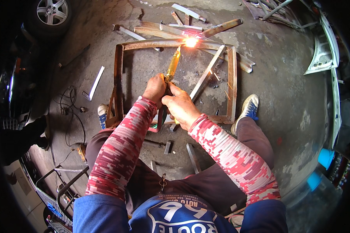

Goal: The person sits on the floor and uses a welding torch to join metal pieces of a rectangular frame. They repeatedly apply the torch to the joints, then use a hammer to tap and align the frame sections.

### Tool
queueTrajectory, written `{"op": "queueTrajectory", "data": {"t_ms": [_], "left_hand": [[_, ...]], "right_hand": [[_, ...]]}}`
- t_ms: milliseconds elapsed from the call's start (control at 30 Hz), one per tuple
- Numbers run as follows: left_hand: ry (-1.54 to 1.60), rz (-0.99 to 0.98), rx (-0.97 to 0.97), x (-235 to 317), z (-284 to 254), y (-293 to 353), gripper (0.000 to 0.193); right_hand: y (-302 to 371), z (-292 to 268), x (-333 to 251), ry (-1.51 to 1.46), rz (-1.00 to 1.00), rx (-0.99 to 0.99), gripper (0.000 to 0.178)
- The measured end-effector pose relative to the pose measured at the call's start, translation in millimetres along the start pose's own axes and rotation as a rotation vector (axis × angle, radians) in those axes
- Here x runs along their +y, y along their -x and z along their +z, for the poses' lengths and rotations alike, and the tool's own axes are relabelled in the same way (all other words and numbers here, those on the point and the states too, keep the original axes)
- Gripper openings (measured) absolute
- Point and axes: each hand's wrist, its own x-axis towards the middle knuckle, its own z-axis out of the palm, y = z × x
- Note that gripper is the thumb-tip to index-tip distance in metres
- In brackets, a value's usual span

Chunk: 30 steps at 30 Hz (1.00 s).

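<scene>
Left hand (154, 88), right hand (182, 106): fingers wrapped round yellow torch (173, 66). Torch tip beside bright glow (190, 41) at far edge of rusty frame (232, 81); frame on floor (283, 77), near corners between shoes (248, 109).

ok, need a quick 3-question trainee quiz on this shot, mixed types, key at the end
1. True or false: the left hand and right hand both hold the yellow cylindrical torch-like tool.
2. Where on the rusty rectangular metal frame is the bright orange-white glow? A) near bar B) far bar C) left bar
3. Fill in: the white shoe at the frame's right has ____ laces.

Key: 1 true; 2 B; 3 blue.
</scene>
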Motion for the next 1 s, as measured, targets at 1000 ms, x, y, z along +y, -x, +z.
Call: {"op": "queueTrajectory", "data": {"t_ms": [1000], "left_hand": [[0.004, -0.023, -0.029, -1, -2, -4, 0.033]], "right_hand": [[1, -1, -2, 0.029, 0.015, -0.017, 0.057]]}}
